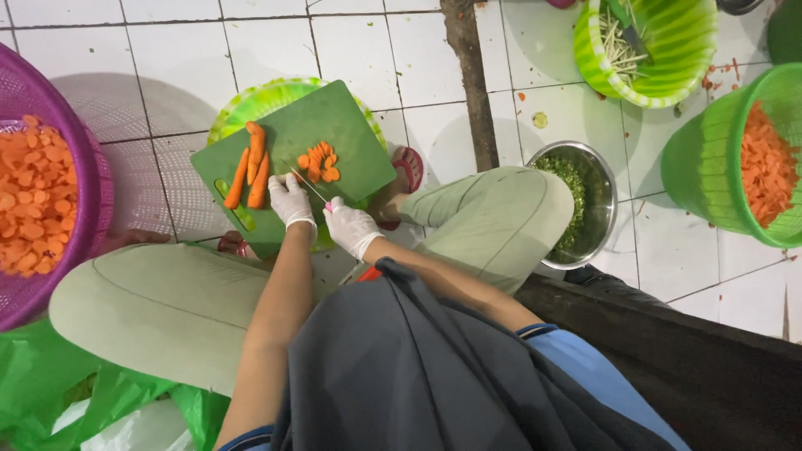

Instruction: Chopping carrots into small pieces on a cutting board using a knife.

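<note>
Two gloved hands working: knife point(311, 187) being gripped closed in right hand point(351, 227); carrots point(251, 171) being steadied under loosely curled left hand point(291, 200) on green cutting board point(351, 125).

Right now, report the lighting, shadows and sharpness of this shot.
Head view: soft, even light, with faint round shadows on the white floor tiles beside the baskets. No strong glare, only a slight sheen on the steel bowl. The cutting board, left hand and right hand are fairly sharp; wide-angle bending shows at the edges.
</note>
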